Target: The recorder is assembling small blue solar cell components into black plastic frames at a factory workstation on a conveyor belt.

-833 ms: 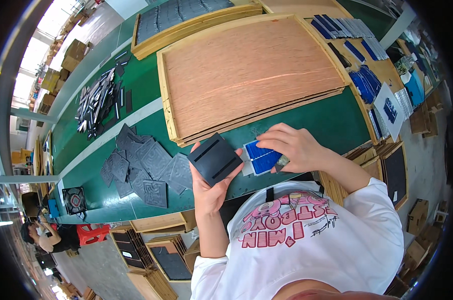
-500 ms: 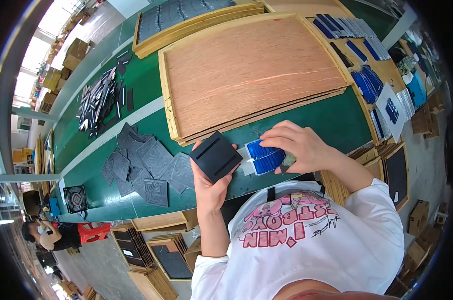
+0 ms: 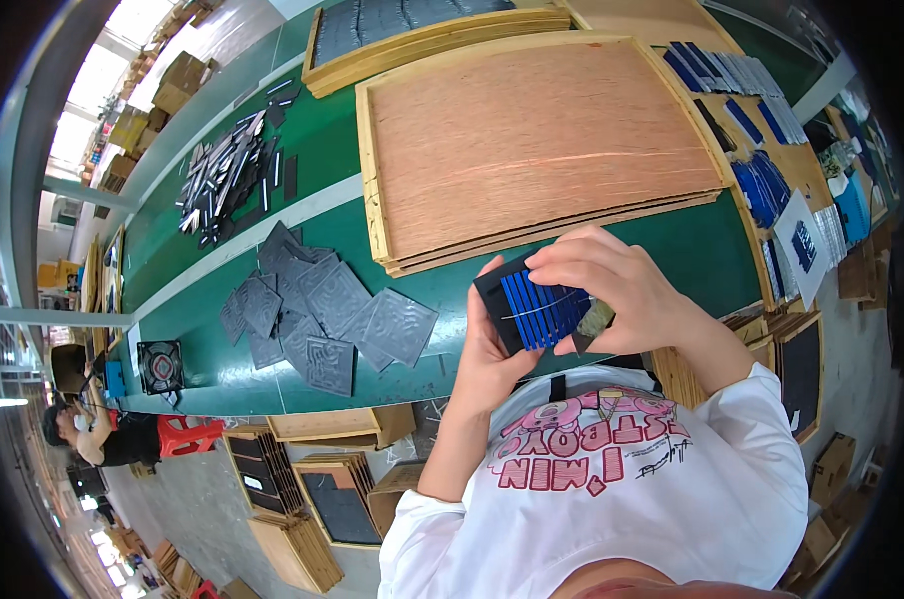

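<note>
My left hand [image 3: 492,364] grips a black square plate [image 3: 494,299] from below and the left, just above the green table's near edge. A blue striped piece [image 3: 535,313], with narrow dark gaps and a thin pale line across it, lies over the plate's face. My right hand [image 3: 627,290] is closed around the blue piece's right side, fingertips on its upper edge. A small pale greenish scrap [image 3: 595,325] shows under the right palm; what it is, I cannot tell. Left of my hands, several grey square plates [image 3: 342,299] with embossed lines lie overlapping.
A shallow wooden tray [image 3: 542,150] fills the table beyond my hands. At far left are a pile of dark thin strips [image 3: 227,180] and a small square fan [image 3: 160,367]. Blue strip pieces [image 3: 761,188] lie at right. A person [image 3: 103,429] sits at lower left.
The black plate and the blue piece have come together; the blue piece now covers most of the plate's face. My left hand has moved right, and the whole view has shifted slightly.
</note>
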The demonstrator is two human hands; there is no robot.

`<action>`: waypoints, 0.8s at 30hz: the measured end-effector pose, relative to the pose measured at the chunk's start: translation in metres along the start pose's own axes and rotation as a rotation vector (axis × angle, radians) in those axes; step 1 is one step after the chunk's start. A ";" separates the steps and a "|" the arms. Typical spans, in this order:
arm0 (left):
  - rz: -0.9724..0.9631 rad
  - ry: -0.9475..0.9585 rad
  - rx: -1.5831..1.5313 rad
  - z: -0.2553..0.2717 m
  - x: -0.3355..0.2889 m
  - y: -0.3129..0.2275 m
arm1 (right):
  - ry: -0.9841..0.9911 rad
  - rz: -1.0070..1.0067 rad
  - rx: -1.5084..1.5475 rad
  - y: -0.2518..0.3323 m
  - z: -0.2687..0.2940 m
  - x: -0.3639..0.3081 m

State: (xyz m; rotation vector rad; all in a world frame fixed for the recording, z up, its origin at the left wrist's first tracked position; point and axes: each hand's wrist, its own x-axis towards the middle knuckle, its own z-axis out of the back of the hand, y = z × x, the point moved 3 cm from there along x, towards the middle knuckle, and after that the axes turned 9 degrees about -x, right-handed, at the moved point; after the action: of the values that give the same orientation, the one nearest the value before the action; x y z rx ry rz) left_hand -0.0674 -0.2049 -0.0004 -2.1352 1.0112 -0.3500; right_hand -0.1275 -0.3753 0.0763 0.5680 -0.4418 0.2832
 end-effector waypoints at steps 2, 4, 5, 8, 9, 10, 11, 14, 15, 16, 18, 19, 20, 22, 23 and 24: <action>-0.003 0.007 -0.004 -0.001 0.000 0.000 | 0.010 0.005 0.002 -0.001 -0.003 0.001; -0.004 0.016 -0.011 -0.001 -0.001 -0.001 | 0.020 0.009 0.001 -0.001 -0.005 0.001; 0.012 0.021 -0.009 -0.002 0.000 -0.002 | 0.023 0.006 -0.005 -0.002 -0.005 0.001; 0.022 0.021 0.004 -0.002 0.001 -0.001 | 0.031 0.001 -0.018 -0.002 -0.004 0.002; 0.016 0.018 0.017 -0.002 0.001 -0.001 | 0.035 -0.003 -0.027 -0.002 -0.004 0.002; 0.015 0.016 0.017 -0.001 0.001 -0.002 | 0.036 -0.002 -0.026 -0.002 -0.004 0.003; 0.023 0.018 0.021 -0.001 0.000 -0.002 | 0.041 0.000 -0.036 -0.002 -0.004 0.003; 0.029 0.019 0.027 -0.002 0.000 -0.003 | 0.051 -0.004 -0.044 0.000 -0.003 0.003; 0.027 0.018 0.030 -0.002 0.000 -0.003 | 0.056 -0.010 -0.042 0.000 -0.003 0.003; 0.027 0.018 0.031 -0.002 -0.001 -0.003 | 0.056 -0.010 -0.041 0.000 -0.003 0.003; 0.034 0.013 0.026 -0.003 0.000 -0.002 | 0.041 0.007 -0.040 0.000 -0.003 0.003; 0.035 0.015 0.025 -0.003 0.000 -0.002 | 0.040 0.005 -0.042 -0.001 -0.003 0.002; 0.038 0.014 0.017 -0.004 0.000 -0.002 | 0.032 0.012 -0.038 -0.001 -0.003 0.002; 0.043 0.016 0.007 -0.004 0.000 -0.001 | 0.022 0.016 -0.037 -0.001 -0.003 0.003; 0.044 0.013 -0.006 -0.004 0.000 0.000 | 0.035 0.019 -0.034 -0.001 -0.002 0.003; 0.045 0.010 -0.020 -0.004 0.000 0.001 | 0.047 0.020 -0.032 -0.001 -0.002 0.004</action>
State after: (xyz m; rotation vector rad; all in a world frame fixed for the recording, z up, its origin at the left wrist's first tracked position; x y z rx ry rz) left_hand -0.0696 -0.2074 0.0020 -2.1267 1.0714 -0.3304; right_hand -0.1231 -0.3744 0.0759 0.5243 -0.4061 0.3079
